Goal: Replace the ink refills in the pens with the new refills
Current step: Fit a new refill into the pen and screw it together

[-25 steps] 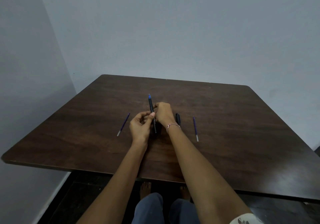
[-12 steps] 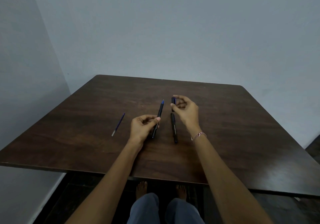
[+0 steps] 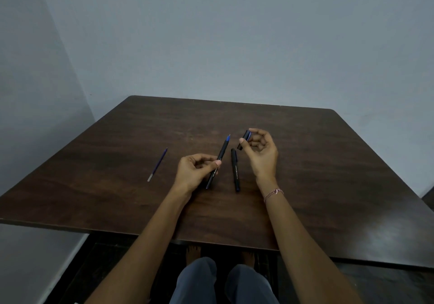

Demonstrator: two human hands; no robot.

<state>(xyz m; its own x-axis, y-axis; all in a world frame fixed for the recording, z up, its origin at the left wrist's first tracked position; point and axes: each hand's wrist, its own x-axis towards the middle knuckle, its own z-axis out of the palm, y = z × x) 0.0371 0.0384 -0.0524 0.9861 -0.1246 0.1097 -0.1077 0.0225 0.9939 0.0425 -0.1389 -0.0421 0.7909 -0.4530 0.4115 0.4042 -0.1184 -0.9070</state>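
My left hand (image 3: 196, 171) grips a black pen (image 3: 222, 151) with a blue tip, uncapped and pointing up and away. My right hand (image 3: 261, 152) pinches the pen's black cap (image 3: 244, 138) between thumb and fingers, just right of the pen tip. A second black pen (image 3: 235, 170), capped, lies on the dark wooden table (image 3: 328, 163) between my hands. A thin blue refill (image 3: 157, 164) with a silver end lies on the table left of my left hand. The other refill is hidden behind my right arm.
The table stands against a grey wall, with another wall close on the left. My knees and bare feet show below the table's near edge (image 3: 117, 229).
My hands have parted: the right hand pulled the cap off the pen and moved it right. The left hand keeps the uncapped pen, now tilted right. The second pen came into view.
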